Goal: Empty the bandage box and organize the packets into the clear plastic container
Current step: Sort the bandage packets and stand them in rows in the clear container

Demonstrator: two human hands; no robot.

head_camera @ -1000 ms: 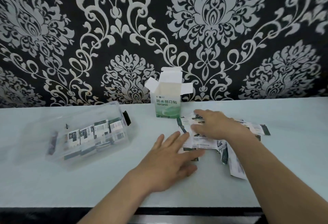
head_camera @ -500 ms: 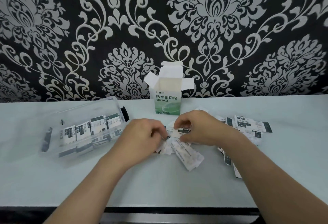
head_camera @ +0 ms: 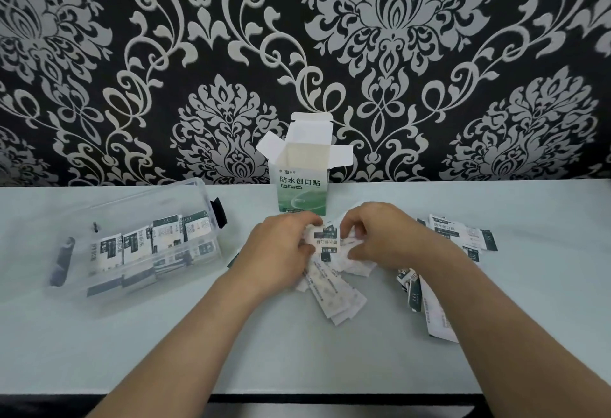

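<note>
Just before the opened bandage box, the left hand and right hand each hold a curled grip on one bunch of packets, right of the clear plastic container. Uneven pinching could let slick packets slide out onto the worktop.

place: home | cue: damask wallpaper behind pale tabletop

An opened bandage box, its packets half sorted.
The green-and-white box stands upright with flaps spread, seemingly empty. White packets lie strewn in front and right of it; more stand on edge in a row inside the clear plastic container, off to the left.
</note>
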